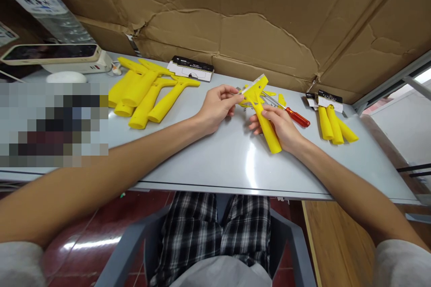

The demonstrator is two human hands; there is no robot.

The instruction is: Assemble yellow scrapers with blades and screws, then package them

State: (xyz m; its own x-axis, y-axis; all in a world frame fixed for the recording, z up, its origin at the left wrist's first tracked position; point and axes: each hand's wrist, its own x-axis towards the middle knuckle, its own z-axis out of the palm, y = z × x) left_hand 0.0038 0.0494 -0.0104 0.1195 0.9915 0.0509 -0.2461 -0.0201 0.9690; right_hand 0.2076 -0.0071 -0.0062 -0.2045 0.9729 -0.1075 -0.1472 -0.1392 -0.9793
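- A yellow plastic scraper with a flared head and a round tubular handle (pixel 266 128) is held up between the person's two bare hands, over the pale grey glossy desk (pixel 218 161).
- The left hand (pixel 217 108) pinches the left corner of the head between thumb and fingers, nearly closed on it.
- The right hand (pixel 284 128) is curled part-way around the handle, thumb on the near side and fingertips showing past the other edge; the handle's wide end sticks out below, toward the person.
- From where I stand, the head tilts up to the right, with a pale strip along its upper edge and small metal screws in its face.
- Just behind the right hand lies a screwdriver with a translucent red handle (pixel 298 117), its metal shaft pointing back among small yellow plastic pieces (pixel 282 100), partly hidden by the scraper.
- Well to the left of the hands, several more yellow scrapers (pixel 139 89) lie heaped, a black-and-white cardboard box (pixel 191 69) behind them.
- Off to the right, three yellow tubular handles (pixel 333 126) lie side by side, beside small black-and-white boxes (pixel 330 99).
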